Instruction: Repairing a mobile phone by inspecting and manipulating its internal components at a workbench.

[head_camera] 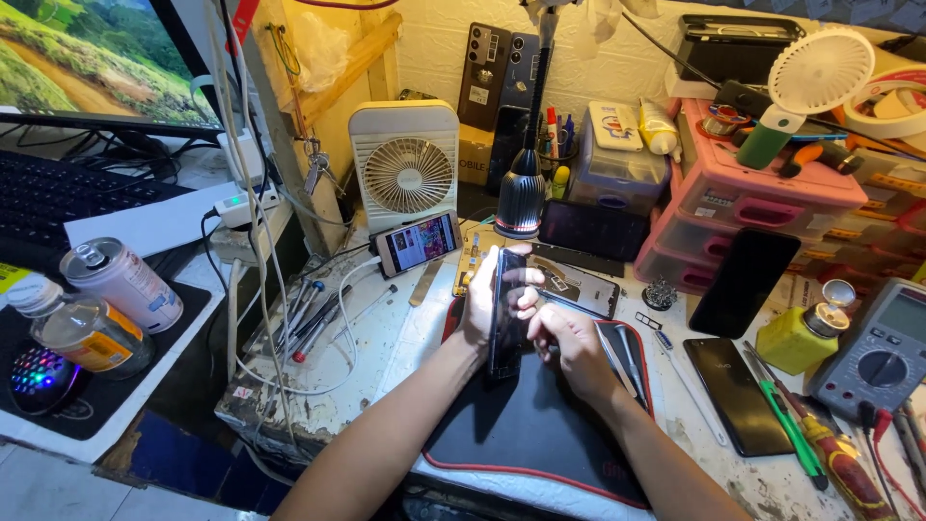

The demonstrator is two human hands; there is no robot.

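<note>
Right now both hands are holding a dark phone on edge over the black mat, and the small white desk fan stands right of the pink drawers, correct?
Not quite. The head view shows the small white desk fan left of the pink drawers, not right. The rest holds: the left hand and right hand hold the dark phone on edge over the black mat.

On my feed, a small white fan point(407, 169) stands at the back of the table point(386, 357), with a lit phone point(418, 242) propped just before it. To the right I see pink drawers point(762, 207), a yellow-green bottle point(803, 336) and a grey multimeter point(873, 349). At the left, a drink can point(122, 284) lies beside a glowing mouse point(39, 378).
</note>
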